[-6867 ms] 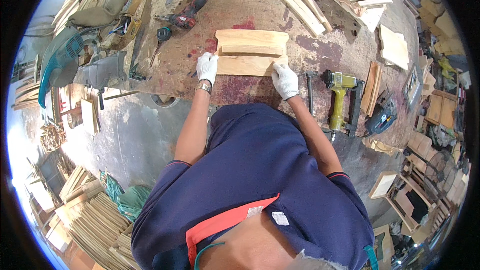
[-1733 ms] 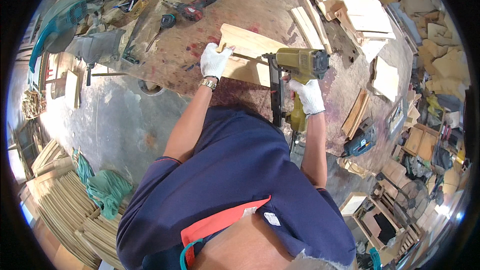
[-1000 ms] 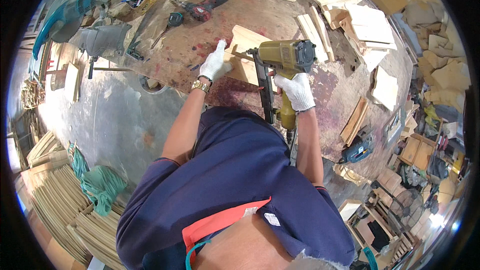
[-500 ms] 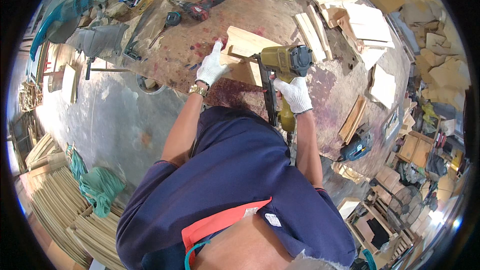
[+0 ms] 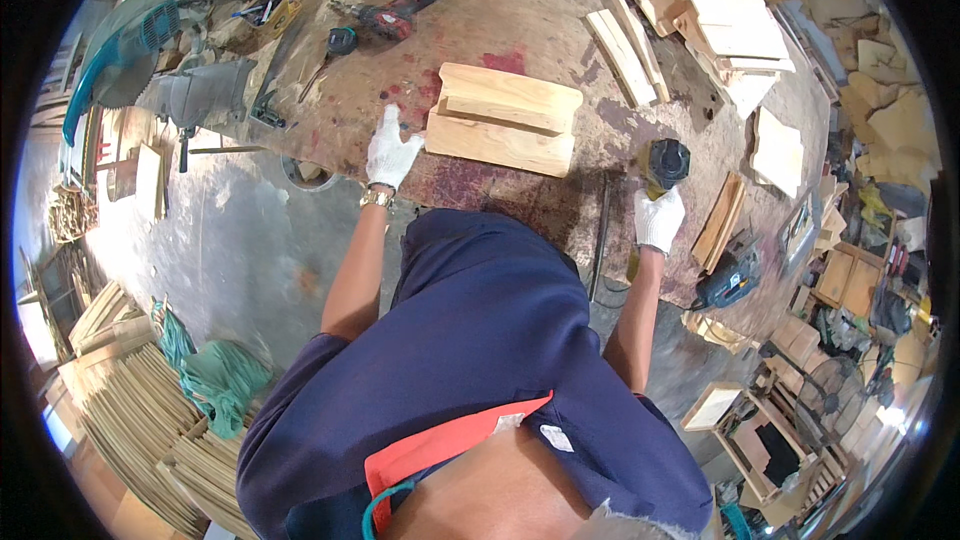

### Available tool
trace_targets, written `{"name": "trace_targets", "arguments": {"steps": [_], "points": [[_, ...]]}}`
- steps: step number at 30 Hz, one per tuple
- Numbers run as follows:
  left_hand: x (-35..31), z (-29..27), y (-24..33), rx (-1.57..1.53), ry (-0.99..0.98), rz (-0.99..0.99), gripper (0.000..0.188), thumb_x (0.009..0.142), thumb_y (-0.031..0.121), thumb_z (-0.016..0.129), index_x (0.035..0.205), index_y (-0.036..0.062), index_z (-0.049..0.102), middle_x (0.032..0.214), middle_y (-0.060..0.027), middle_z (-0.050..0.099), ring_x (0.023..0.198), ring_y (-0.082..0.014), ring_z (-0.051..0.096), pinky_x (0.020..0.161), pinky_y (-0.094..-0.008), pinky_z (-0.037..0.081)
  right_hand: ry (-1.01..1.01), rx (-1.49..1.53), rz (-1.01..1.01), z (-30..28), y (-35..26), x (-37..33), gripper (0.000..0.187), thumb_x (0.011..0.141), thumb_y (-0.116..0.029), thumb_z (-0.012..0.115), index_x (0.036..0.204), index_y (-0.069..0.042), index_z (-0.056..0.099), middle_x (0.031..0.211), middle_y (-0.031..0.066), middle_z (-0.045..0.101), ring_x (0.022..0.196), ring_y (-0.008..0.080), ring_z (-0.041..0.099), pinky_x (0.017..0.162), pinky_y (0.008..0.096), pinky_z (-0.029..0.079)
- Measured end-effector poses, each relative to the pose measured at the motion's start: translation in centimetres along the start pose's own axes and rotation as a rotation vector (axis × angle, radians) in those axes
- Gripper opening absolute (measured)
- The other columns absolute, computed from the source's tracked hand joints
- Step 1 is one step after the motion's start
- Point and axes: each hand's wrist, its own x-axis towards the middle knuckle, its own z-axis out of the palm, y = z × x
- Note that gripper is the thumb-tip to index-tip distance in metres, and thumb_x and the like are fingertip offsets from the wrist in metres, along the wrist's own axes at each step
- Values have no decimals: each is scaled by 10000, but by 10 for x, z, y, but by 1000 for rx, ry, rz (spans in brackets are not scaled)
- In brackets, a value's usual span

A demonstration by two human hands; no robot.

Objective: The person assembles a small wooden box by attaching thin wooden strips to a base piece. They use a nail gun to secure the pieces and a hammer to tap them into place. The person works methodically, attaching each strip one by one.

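Note:
A pale wooden piece (image 5: 503, 147), two flat boards with a raised strip lengthwise between them, lies on the worn workbench (image 5: 480, 40). My left hand (image 5: 393, 150), in a white knit glove, rests at its left end with fingers stretched out and holds nothing. I cannot tell whether the thumb touches the wood. Right of the piece, my gloved right hand (image 5: 659, 220) is closed around the handle of an olive-yellow nail gun (image 5: 663, 168). Its black round cap faces up, and its long dark magazine points down past the bench's front edge. The hand hides most of the handle.
A red-black cordless drill (image 5: 400, 12) and a tape measure (image 5: 341, 40) lie far left. Wood strips (image 5: 628, 55) and stacked boards (image 5: 735, 35) occupy the far right. A blue power tool (image 5: 728, 272) sits near right; a teal miter saw (image 5: 120, 50) stands left.
My right hand has carried the nail gun rightward off the wooden piece, which now shows fully. My left hand has slid left, off the board to its end.

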Motion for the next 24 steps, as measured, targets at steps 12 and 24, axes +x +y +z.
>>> {"name": "trace_targets", "arguments": {"steps": [12, 24], "points": [[1, 26, 7, 39, 44, 258, 579, 862, 288, 742, 1338, 13, 560, 1322, -238, 614, 1273, -398, 555, 1061, -458, 448, 6, -261, 98, 22, 47, -24, 775, 759, -256, 823, 1425, -43, 490, 1270, 236, 538, 1059, 439, 619, 894, 475, 529], [-12, 29, 4, -136, -19, 254, 389, 869, 216, 739, 1187, 58, 580, 1057, -167, 622, 981, -330, 619, 859, -453, 491, 433, -666, 569, -35, 210, -16, 442, 800, -272, 712, 1154, -42, 580, 1054, 231, 612, 1006, 427, 617, 848, 534, 521]]}}
